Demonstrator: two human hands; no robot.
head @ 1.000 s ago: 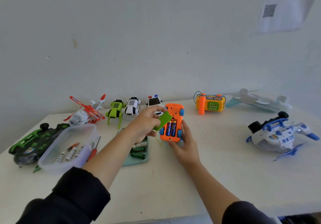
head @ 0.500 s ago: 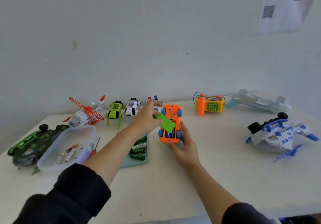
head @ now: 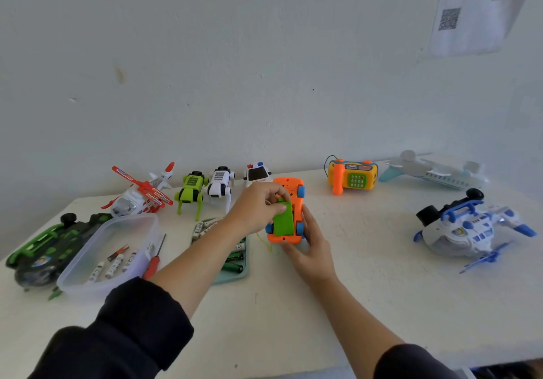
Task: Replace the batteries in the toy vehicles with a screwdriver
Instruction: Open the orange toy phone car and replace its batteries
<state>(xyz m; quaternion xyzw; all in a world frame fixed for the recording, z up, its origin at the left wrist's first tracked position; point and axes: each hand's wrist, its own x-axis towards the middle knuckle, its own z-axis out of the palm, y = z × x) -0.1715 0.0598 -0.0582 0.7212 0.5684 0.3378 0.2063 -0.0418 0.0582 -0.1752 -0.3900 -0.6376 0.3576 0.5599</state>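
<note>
Over the orange toy car (head: 289, 202), left hand (head: 258, 206) pinches green cover (head: 282, 222).

Evenly lit by soft, cool daylight; no glare. Only faint shadows on the white matte tabletop (head: 367, 275) beneath the toys. Sharpest around the orange plastic toy car (head: 289, 202) at centre. Left of it, softer and bowed by wide-angle stretch. Up and right of it, blurred white paper sheet with QR code (head: 473, 11).
</note>
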